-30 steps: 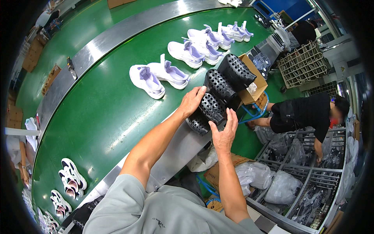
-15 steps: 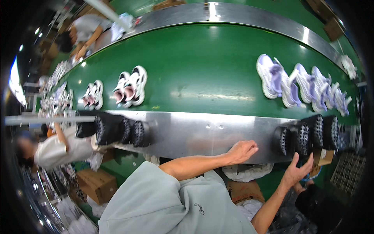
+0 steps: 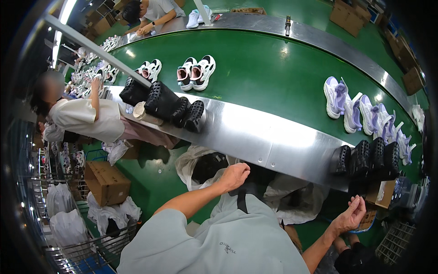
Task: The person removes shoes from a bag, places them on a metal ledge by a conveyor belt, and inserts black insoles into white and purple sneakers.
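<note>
My left hand (image 3: 235, 176) hovers near the front edge of the metal ledge, above a white plastic bag. Its fingers are curled in, with nothing visible in them. At the lower right my right hand (image 3: 349, 216) is raised, fingers loosely bent and the thumb apart, holding nothing. Nearest to it on the ledge stand several black pieces (image 3: 360, 156), boot-like with knobbed faces. A similar black group (image 3: 194, 116) stands at the ledge's left. On the green belt lie white-and-lilac sneakers (image 3: 335, 98) at the right and white-and-black sneakers with pink linings (image 3: 203, 73) at the left.
The metal ledge (image 3: 237, 130) runs along the green belt (image 3: 260, 68). A person in a cream top (image 3: 86, 118) works at the left, another (image 3: 159, 11) across the belt. Below are a white bag (image 3: 185, 171), cardboard box (image 3: 107, 182) and wire cart (image 3: 93, 249). A pale bar (image 3: 98, 50) crosses the upper left.
My view has swung left. My left hand has drawn back from over the ledge and curled its fingers. My right hand has moved away from the black pieces, its fingers more bent.
</note>
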The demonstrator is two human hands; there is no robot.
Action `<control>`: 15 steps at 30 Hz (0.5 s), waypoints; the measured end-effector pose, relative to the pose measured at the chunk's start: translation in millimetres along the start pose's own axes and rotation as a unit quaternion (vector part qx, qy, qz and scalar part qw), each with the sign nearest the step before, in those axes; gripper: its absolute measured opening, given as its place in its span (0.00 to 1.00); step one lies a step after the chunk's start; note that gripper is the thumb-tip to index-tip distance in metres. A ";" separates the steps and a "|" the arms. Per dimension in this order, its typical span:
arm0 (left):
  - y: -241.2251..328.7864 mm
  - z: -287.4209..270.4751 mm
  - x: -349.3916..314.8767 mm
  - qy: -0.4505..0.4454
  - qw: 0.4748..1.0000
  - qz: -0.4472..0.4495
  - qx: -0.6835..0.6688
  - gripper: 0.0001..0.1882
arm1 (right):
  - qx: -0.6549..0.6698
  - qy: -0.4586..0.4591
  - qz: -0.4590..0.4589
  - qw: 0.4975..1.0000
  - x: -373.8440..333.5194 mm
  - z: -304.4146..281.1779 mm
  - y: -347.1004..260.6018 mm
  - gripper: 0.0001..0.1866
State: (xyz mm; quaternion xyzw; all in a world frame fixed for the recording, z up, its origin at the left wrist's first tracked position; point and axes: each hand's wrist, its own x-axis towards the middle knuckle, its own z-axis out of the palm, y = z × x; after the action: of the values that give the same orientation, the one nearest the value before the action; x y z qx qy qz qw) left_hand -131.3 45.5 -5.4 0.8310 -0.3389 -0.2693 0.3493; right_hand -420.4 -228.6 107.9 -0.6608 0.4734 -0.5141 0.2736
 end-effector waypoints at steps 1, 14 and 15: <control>0.7 2.2 -10.9 -0.020 1.000 0.001 0.002 0.11 | -0.010 -0.007 0.040 0.999 -9.4 -7.9 5.2 0.12; 54.3 73.8 -34.6 -0.408 0.877 0.193 0.167 0.11 | 0.128 0.010 0.593 0.795 -229.5 -106.5 174.6 0.14; 52.2 84.4 -30.7 -0.449 0.855 0.184 0.181 0.12 | 0.109 0.010 0.622 0.775 -253.0 -101.2 182.8 0.13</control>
State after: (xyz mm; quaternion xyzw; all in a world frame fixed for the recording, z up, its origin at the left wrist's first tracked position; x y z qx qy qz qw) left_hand -227.8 7.5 -10.6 0.5907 -0.6487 -0.4777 0.0458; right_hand -584.1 -59.9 -121.1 -0.1827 0.7248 -0.2870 0.5990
